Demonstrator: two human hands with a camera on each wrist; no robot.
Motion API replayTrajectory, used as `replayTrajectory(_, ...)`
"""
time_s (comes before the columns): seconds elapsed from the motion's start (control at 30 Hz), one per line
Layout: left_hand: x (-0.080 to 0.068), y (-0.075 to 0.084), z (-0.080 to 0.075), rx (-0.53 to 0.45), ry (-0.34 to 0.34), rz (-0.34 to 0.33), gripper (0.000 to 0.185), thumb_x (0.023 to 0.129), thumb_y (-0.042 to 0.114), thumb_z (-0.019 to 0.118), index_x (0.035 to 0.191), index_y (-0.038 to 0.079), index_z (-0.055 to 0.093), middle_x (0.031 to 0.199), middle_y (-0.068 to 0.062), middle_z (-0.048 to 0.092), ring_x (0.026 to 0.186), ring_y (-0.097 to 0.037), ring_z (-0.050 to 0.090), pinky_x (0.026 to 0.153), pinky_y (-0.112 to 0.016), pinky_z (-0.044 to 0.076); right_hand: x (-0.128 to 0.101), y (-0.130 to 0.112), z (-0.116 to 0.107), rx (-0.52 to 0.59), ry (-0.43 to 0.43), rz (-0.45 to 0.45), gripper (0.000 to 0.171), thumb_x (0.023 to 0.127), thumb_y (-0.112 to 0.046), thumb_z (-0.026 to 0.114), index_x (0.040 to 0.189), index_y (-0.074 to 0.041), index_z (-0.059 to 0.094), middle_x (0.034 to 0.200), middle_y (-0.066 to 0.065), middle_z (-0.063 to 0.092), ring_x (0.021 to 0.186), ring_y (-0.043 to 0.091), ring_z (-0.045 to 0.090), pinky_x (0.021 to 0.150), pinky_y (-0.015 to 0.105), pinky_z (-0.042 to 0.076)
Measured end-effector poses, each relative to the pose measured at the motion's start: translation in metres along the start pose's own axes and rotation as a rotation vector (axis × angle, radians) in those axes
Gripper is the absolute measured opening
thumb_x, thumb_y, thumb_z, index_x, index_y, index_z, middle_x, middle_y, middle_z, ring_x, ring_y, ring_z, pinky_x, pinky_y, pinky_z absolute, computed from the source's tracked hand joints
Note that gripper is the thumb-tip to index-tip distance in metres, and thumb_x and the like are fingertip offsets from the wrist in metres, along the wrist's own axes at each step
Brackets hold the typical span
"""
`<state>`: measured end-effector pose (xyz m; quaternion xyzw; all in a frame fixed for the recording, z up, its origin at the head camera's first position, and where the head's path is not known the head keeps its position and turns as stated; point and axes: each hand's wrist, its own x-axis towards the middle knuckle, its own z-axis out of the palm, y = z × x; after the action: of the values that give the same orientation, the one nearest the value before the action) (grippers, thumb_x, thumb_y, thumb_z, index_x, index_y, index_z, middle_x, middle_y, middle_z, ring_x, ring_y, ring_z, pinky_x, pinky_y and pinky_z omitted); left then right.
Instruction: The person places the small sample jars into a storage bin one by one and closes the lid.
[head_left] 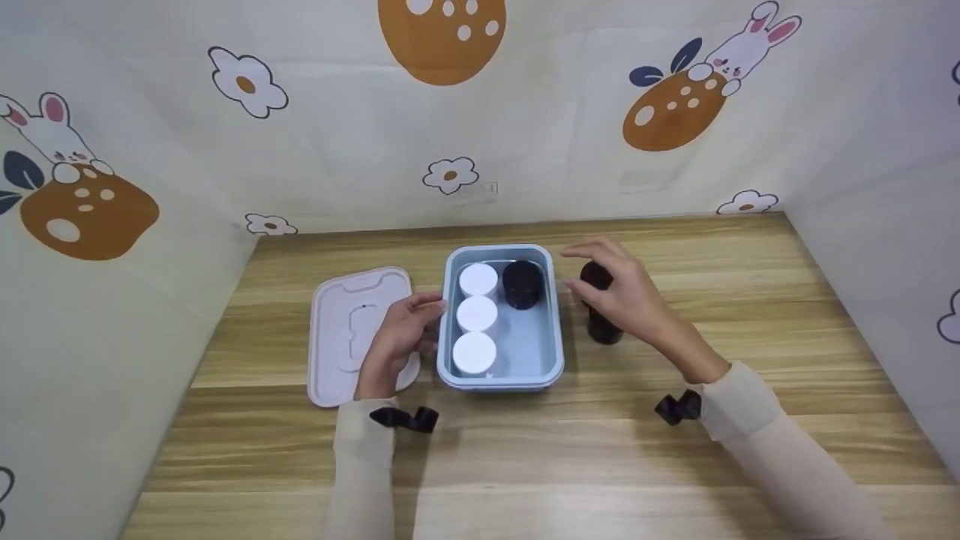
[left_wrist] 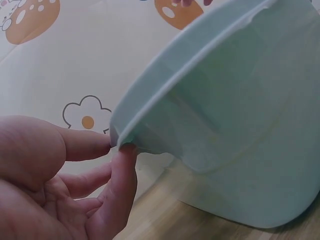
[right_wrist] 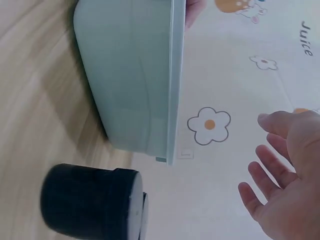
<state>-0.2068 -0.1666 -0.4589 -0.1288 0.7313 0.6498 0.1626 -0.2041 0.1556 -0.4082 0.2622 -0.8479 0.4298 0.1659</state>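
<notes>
the pale blue rectangular plastic box (head_left: 556,315) looks smooth, faintly glossy – the flat pink plastic lid (head_left: 337,330) matt. the black cylindrical plastic jar (right_wrist: 90,201) is dull; the light wood-grain tabletop (head_left: 600,465) has a slight sheen.

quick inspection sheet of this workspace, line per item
surface: wooden table, light grain, no spills seen
job's things: blue box open, holding three white jars in a column and one black jar; another black jar stands on the table right of the box
clutter: pale pink lid lies flat left of the box
hands: left hand rests on the lid, fingertips touching the box's left rim; right hand open above the outside black jar, no grip seen
cables: nothing seen; a black strap piece at each wrist
surroundings: cream fabric walls with rabbit, flower and egg prints on three sides
</notes>
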Motion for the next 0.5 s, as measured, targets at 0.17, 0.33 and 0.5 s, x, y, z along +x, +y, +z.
replayTrajectory(0.17, 0.0, -0.001, -0.001, -0.003, 0.005, 0.012, 0.042, 0.1, 0.022, 0.059, 0.139, 0.007, 0.055, 0.119, -0.014, 0.069, 0.079, -0.014, 0.066, 0.055, -0.025, 0.053, -0.015, 0.01, -0.004, 0.061, 0.082, 0.019, 0.037, 0.082, -0.006, 0.082, 0.116, -0.001, 0.071, 0.119, 0.012, 0.069, 0.113, 0.027, 0.062, 0.097, 0.015, 0.046)
replayTrajectory(0.33, 0.0, -0.001, -0.001, -0.004, 0.01, 0.0, 0.041, 0.1, 0.022, 0.06, 0.139, 0.008, 0.056, 0.123, -0.016, 0.068, 0.081, -0.014, 0.067, 0.055, -0.025, 0.053, -0.03, 0.023, -0.008, 0.078, 0.108, 0.079, 0.04, 0.081, -0.007, 0.083, 0.118, -0.004, 0.071, 0.118, 0.011, 0.068, 0.11, 0.026, 0.062, 0.096, 0.013, 0.043)
replayTrajectory(0.5, -0.001, -0.001, 0.0, -0.005, 0.0, -0.003, 0.042, 0.1, 0.022, 0.059, 0.14, 0.007, 0.055, 0.124, -0.018, 0.068, 0.082, -0.015, 0.067, 0.056, -0.026, 0.053, -0.041, 0.035, -0.01, 0.06, 0.115, 0.128, 0.044, 0.079, -0.007, 0.084, 0.121, -0.006, 0.07, 0.12, 0.012, 0.066, 0.112, 0.014, 0.057, 0.095, 0.02, 0.042)
